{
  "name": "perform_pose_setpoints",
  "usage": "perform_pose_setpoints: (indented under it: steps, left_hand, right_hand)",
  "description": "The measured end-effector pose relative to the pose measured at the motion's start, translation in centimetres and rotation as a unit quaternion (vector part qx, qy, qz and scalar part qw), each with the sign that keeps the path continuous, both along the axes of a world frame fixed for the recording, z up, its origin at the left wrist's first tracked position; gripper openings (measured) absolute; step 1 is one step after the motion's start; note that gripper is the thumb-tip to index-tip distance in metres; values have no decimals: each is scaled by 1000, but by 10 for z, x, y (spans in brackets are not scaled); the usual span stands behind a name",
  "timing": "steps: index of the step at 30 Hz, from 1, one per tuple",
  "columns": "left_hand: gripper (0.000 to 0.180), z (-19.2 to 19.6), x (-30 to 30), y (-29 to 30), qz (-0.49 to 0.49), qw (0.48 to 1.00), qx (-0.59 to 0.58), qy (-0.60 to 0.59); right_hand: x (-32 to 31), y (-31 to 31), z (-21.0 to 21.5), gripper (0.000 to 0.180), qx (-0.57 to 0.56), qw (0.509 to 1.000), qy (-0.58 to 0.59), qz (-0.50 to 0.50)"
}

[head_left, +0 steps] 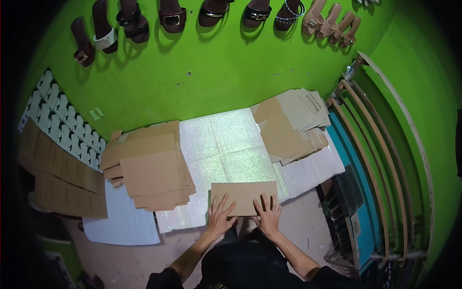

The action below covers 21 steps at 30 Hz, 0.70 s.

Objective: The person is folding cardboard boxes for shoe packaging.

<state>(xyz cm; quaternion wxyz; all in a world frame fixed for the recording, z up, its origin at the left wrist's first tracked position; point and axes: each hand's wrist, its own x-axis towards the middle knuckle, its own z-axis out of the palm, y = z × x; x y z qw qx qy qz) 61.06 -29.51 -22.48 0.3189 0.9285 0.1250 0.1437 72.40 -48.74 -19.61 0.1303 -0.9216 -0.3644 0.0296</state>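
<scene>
A brown cardboard box (244, 194) with a flat top lies at the near edge of the table, right in front of my body. Resting on its left part is my left hand (221, 215), its fingers spread and the thumb pointing inward. My right hand (267, 216) lies the same way on the right part, fingers apart and outer fingers near the side edge. Both hands touch the cardboard. The box's underside is hidden.
Shiny whitish sheeting (221, 144) covers the table. Stacks of flat cardboard lie at left (149, 166) and back right (288, 125). A wooden-slatted rack (380, 159) stands at right. Sandals (211, 14) hang on the green wall. A white foam sheet (125, 224) lies at lower left.
</scene>
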Motion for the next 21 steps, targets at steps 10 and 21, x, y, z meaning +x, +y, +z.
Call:
perform_pose_setpoints:
  steps: [10, 21]
  left_hand:
    - [68, 45, -126, -32, 38, 997, 46, -40]
    - [65, 52, -344, -62, 119, 992, 30, 16]
  right_hand:
    - [-111, -31, 42, 77, 63, 995, -61, 43]
    - [-315, -45, 40, 78, 73, 994, -5, 79]
